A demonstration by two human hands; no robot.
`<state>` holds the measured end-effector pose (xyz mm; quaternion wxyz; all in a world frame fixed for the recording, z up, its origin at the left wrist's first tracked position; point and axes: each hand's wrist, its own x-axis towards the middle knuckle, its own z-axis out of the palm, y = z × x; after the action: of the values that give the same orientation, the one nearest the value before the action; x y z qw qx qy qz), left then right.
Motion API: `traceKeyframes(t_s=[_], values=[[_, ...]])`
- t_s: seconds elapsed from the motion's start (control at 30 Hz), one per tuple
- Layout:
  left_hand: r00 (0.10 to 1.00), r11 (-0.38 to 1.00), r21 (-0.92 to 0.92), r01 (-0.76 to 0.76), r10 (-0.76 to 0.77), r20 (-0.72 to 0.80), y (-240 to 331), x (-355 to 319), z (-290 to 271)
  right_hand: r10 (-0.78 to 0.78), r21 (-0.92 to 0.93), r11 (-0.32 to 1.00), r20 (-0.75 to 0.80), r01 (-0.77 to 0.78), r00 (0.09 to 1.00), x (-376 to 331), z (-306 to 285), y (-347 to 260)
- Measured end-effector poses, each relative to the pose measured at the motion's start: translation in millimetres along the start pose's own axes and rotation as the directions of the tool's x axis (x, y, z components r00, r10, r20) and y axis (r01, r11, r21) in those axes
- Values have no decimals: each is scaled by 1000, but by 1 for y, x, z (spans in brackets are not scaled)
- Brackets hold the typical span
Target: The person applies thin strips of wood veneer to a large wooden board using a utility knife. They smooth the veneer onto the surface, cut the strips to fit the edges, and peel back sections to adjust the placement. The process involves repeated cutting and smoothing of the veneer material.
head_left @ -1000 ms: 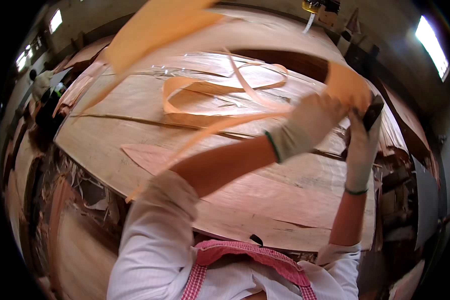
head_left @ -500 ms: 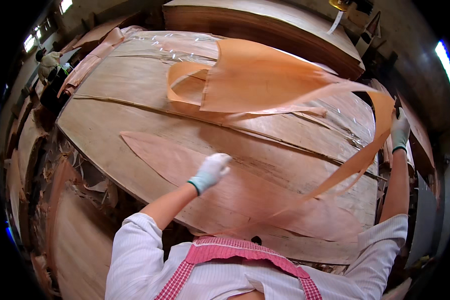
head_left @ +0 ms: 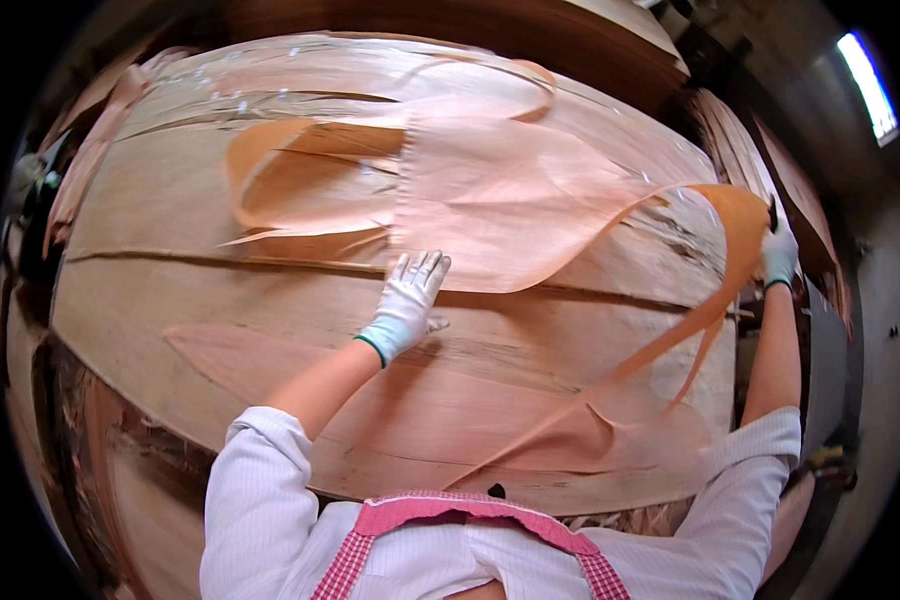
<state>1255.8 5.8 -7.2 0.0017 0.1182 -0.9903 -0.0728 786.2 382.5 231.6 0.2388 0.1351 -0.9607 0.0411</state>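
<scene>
A thin, curling sheet of wood veneer (head_left: pixel 500 190) spreads over a wide, pale stack of wood sheets (head_left: pixel 150 290). My left hand (head_left: pixel 406 300), in a white glove with a green cuff, is open with fingers apart at the veneer's near edge; whether it touches is unclear. At the far right, my gloved right hand (head_left: pixel 780 255) is closed on the veneer's looping end. A small dark thing pokes up by that hand, too blurred to name. From there a narrow veneer strip (head_left: pixel 620 375) trails toward my apron. Flatter pinkish veneer (head_left: pixel 270 365) lies on the near part.
Another tall stack of wood sheets (head_left: pixel 610 30) stands behind. Torn veneer scraps (head_left: pixel 100 430) lie low at the left. More sheets (head_left: pixel 805 190) lean at the right, near a bright window (head_left: pixel 868 85).
The raised veneer has come down and spread out, its left loop opening wider. My left hand has moved forward to its near edge, fingers now spread. My right hand keeps hold of the looping end.
</scene>
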Motion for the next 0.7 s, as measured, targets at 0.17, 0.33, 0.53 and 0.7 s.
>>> traceKeyframes(t_s=[0.17,0.33,0.53,0.7], values=[[928,994,-106,-6,-33,-370,18,43,40,-30,-4,1000,-37,30,999,-5,-20,12],[931,982,-183,50,-112,-349,28,48,21,-91,-8,996,-149,91,985,-18,-51,43],[939,985,-84,-148,113,-325,79,43,-1,-113,33,992,-203,123,973,-56,-124,22],[922,993,31,-111,114,-369,90,49,35,118,190,977,-104,-97,988,-78,-189,30]])
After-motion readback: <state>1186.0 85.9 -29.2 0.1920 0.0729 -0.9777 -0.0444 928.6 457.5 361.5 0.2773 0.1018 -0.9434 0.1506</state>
